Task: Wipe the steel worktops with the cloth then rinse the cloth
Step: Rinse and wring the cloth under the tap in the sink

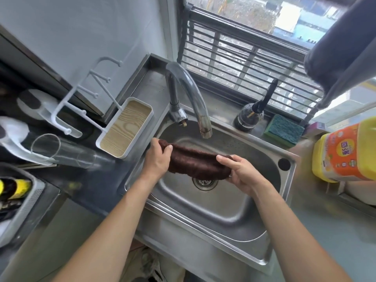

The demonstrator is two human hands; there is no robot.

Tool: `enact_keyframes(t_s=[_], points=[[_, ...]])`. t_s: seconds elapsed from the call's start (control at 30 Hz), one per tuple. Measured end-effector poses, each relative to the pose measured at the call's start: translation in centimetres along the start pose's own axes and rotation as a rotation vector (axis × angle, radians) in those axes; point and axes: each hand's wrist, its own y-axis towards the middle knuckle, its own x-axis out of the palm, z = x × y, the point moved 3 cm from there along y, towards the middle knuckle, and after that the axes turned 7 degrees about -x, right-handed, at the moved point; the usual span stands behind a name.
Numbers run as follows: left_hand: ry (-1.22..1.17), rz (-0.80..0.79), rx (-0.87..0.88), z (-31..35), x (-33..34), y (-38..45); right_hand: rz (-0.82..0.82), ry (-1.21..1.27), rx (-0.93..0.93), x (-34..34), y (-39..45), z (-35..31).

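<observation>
A dark brown cloth [195,162] is stretched in a roll over the steel sink [213,208], above the drain [205,182]. My left hand [157,157] grips its left end and my right hand [243,174] grips its right end. The curved tap [189,94] ends just behind the cloth, and no water shows at its spout. Steel worktop [329,231] lies to the right of the sink.
Left of the sink stand a white tray with a wood-grain bottom [124,127], a clear glass [61,151] and a grey basket [22,202]. Behind the sink are a dark dispenser bottle [249,117] and a green sponge [283,130]. A yellow-orange detergent bottle [345,153] is at right.
</observation>
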Motion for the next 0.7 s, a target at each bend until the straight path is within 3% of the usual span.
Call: enact_keyframes(t_s=[0.07, 0.13, 0.17, 0.3, 0.43, 0.5, 0.57, 0.63, 0.7], points=[[-0.003, 0.045, 0.032, 0.1, -0.7, -0.5, 0.19, 0.135, -0.025, -0.8, 0.2, 0.0], [0.035, 0.102, 0.068, 0.1, -1.4, -0.8, 0.437, 0.232, -0.169, -2.1, 0.2, -0.5], [0.059, 0.125, 0.087, 0.1, -1.7, -1.0, 0.485, 0.276, -0.239, -2.6, 0.1, -0.7], [0.07, 0.147, 0.098, 0.8, -2.3, -1.8, 0.275, 0.344, -0.286, -2.4, -0.9, -1.3], [-0.019, 0.218, 0.047, 0.3, -3.4, -2.2, 0.352, -0.035, -0.257, -2.7, -1.9, -1.6], [-0.257, 0.135, -0.053, -0.1, -3.4, -2.2, 0.373, -0.264, -0.315, -2.7, -2.4, -2.0], [-0.401, 0.014, -0.047, -0.3, -3.1, -2.5, 0.307, -0.441, -0.379, -2.0, -3.5, -2.5], [-0.231, -0.02, 0.121, -0.5, -3.3, -2.7, 0.18, -0.593, -0.403, -1.0, -4.9, -2.7], [0.063, -0.022, 0.288, -1.0, -3.6, -3.0, 0.128, -0.933, -0.385, -0.6, -5.7, -2.3]])
